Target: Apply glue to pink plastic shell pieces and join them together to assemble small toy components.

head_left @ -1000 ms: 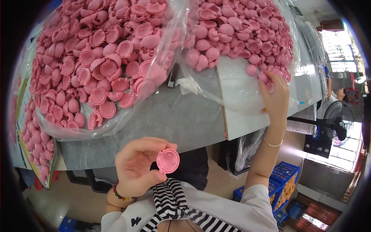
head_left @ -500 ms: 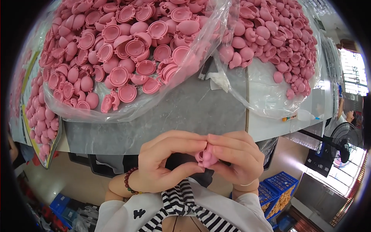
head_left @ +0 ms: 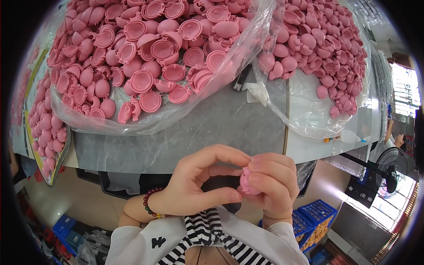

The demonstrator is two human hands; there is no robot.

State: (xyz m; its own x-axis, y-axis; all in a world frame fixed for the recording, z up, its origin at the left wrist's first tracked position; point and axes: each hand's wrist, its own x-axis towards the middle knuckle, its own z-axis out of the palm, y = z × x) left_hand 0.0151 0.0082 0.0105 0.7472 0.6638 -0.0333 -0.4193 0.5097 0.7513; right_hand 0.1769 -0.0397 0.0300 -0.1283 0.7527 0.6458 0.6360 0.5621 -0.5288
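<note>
In front of my chest, over the near edge of the table, my two hands meet at a small pink plastic shell piece (head_left: 248, 182) with rounded knobs. My right hand (head_left: 274, 183) is closed round it, its fingers folded over the far side and covering much of it. From the left, my left hand (head_left: 198, 179) curves in, with fingertips and thumb tip against the piece's left side. A wide gap shows between that thumb and the fingers. Whether the piece is one part or two joined cannot be made out.
Large heaps of pink shell halves (head_left: 142, 81) and smaller pink pieces (head_left: 322, 53) lie on clear plastic sheeting (head_left: 150, 128) across the grey table (head_left: 212, 132). More pink balls (head_left: 46, 132) lie at the left. A fan (head_left: 391, 172) and blue crates (head_left: 320, 211) stand at right.
The pink piece has turned and shifted slightly right in my fingers. My right fingers now fold further over it, and my left thumb and fingers are spread wider.
</note>
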